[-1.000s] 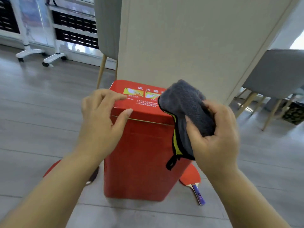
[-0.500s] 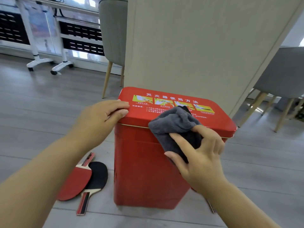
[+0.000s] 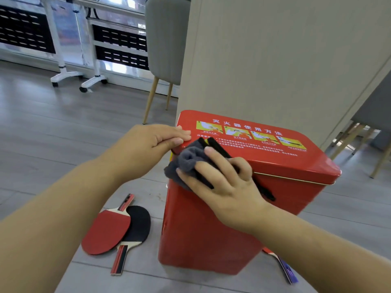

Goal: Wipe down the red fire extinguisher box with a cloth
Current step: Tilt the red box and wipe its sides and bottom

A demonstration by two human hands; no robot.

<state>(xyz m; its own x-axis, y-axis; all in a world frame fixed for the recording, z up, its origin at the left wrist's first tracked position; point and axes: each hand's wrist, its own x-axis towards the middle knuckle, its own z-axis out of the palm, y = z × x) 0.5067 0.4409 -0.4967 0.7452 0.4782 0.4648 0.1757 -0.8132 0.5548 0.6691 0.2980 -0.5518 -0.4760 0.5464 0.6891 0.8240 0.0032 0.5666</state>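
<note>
The red box (image 3: 211, 229) stands on the floor (image 3: 63, 149) by the wall (image 3: 275, 60). Our left hand (image 3: 148, 149) rests flat on a corner of its lid (image 3: 275, 154); our right hand (image 3: 222, 182) grips the cloth (image 3: 188, 159) at the lid's front edge. If we push hard sideways, the box may slide — the left hand only rests there.

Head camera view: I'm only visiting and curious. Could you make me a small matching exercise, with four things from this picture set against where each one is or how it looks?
Things:
1. cloth
2. left hand
3. two paddles
4. lid

Descriptions:
A. lying on the floor, left of the box
B. printed with yellow pictures
C. held by the right hand against the box's near corner
D. resting on the lid's left edge

Pairs: 1-C, 2-D, 3-A, 4-B
</note>
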